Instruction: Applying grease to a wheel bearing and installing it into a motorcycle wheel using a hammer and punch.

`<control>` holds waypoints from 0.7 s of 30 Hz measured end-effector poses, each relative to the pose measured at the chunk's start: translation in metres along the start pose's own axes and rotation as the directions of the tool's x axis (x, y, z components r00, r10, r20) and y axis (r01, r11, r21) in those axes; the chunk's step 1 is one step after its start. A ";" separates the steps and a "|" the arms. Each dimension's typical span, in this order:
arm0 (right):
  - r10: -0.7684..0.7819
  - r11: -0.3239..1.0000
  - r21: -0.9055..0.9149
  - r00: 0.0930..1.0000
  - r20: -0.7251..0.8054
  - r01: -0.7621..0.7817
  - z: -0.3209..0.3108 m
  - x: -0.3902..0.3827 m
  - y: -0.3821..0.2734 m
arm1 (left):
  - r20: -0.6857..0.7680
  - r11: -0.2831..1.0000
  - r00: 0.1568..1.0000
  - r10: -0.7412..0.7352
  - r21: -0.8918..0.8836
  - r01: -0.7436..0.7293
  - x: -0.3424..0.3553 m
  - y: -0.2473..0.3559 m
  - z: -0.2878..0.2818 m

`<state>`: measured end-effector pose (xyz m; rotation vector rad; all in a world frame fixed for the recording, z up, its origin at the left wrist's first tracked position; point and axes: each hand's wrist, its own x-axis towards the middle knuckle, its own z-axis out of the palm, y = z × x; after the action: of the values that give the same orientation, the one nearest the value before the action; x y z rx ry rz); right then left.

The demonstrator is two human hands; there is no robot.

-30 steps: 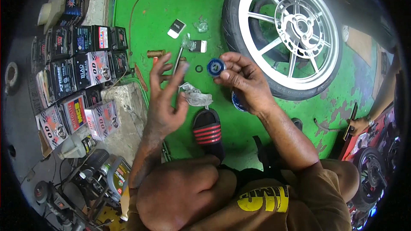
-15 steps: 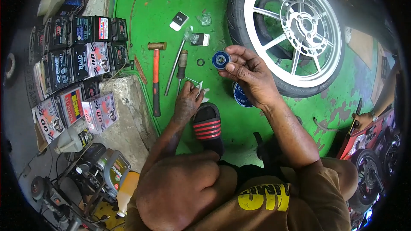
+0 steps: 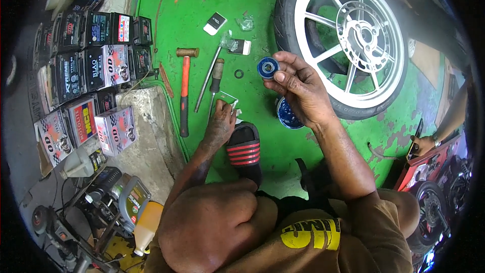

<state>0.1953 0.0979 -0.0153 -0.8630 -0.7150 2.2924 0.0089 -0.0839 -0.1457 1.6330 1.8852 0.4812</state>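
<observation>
My right hand point(image 3: 301, 88) holds up a round bearing point(image 3: 268, 67) smeared with blue grease, gripped at its edge between thumb and fingers. Below that hand a round tub of blue grease point(image 3: 288, 114) stands on the green floor, partly covered by the hand. Low by my sandal, my left hand point(image 3: 222, 119) has its fingers closed on a whitish scrap point(image 3: 233, 105), paper or plastic, mostly hidden. Beside it lie a screwdriver point(image 3: 216, 78) and a metal rod point(image 3: 207, 81). A small black ring point(image 3: 239, 74) rests between the two hands.
At the upper right lies a tyred white wheel point(image 3: 348, 45). A hammer point(image 3: 185, 91) with an orange and black handle lies left of the tools. Small boxes point(image 3: 215, 23) and clear plastic wrap point(image 3: 246, 23) are farther off. Batteries point(image 3: 68, 78) line the left; another person's hand point(image 3: 423, 144) shows at right.
The bearing has turned a little in my right hand, its face now showing more fully. At my left hand the whitish scrap has shifted and looks flatter. The view has moved slightly.
</observation>
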 end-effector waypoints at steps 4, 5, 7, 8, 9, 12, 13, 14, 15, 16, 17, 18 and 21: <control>0.002 1.000 0.021 1.000 -0.025 -0.002 0.000 0.001 0.000 | -0.006 0.999 1.000 0.011 0.051 -0.010 -0.002 0.004 -0.003; 0.002 1.000 0.020 1.000 -0.022 -0.002 0.001 0.002 -0.001 | 0.014 0.997 1.000 -0.022 0.080 0.021 -0.002 0.004 -0.004; -0.014 0.999 0.032 1.000 -0.003 0.014 0.002 0.004 -0.003 | 0.028 0.995 0.996 -0.083 0.049 0.082 -0.005 0.002 -0.006; -0.014 0.999 0.032 1.000 0.001 0.014 0.005 0.004 -0.004 | 0.047 0.990 0.989 -0.143 0.019 0.142 -0.006 0.001 -0.008; -0.015 1.000 0.022 1.000 -0.021 0.015 0.004 0.003 -0.007 | 0.049 0.991 0.989 -0.137 0.014 0.136 -0.002 0.007 -0.013; -0.019 1.000 0.009 0.998 -0.058 0.020 -0.003 0.002 -0.009 | 0.301 0.965 0.919 -0.255 0.132 0.225 0.010 0.030 -0.039; -0.023 1.000 0.007 0.998 -0.061 0.024 -0.004 0.003 -0.008 | 0.154 0.959 0.984 -0.087 0.281 0.041 0.013 0.030 -0.045; -0.022 1.000 0.006 0.998 -0.067 0.023 -0.006 0.003 -0.008 | 0.035 0.889 0.993 0.114 0.442 -0.117 0.017 0.032 -0.049; -0.028 1.000 0.003 0.997 -0.074 0.028 -0.007 0.003 -0.007 | 0.081 0.904 0.991 0.107 0.407 -0.131 0.029 0.036 -0.058; -0.038 0.999 0.002 0.997 -0.071 0.038 -0.003 0.002 -0.010 | 0.077 0.901 0.991 0.110 0.413 -0.132 0.040 0.035 -0.063; -0.045 0.999 0.003 0.997 -0.068 0.045 0.000 0.000 -0.013 | 0.017 0.931 0.995 0.095 0.352 -0.095 0.052 0.036 -0.066; -0.038 0.999 0.022 0.996 -0.077 0.039 0.001 0.000 -0.012 | -0.041 0.957 0.997 0.072 0.283 -0.058 0.064 0.033 -0.067; -0.029 0.998 0.052 0.997 -0.067 0.032 0.000 0.002 -0.007 | -0.027 0.921 0.974 0.227 0.333 -0.205 0.099 0.014 -0.053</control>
<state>0.1966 0.1045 -0.0116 -0.8932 -0.6311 2.2347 -0.0213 0.0207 -0.1161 2.0822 1.9193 0.3224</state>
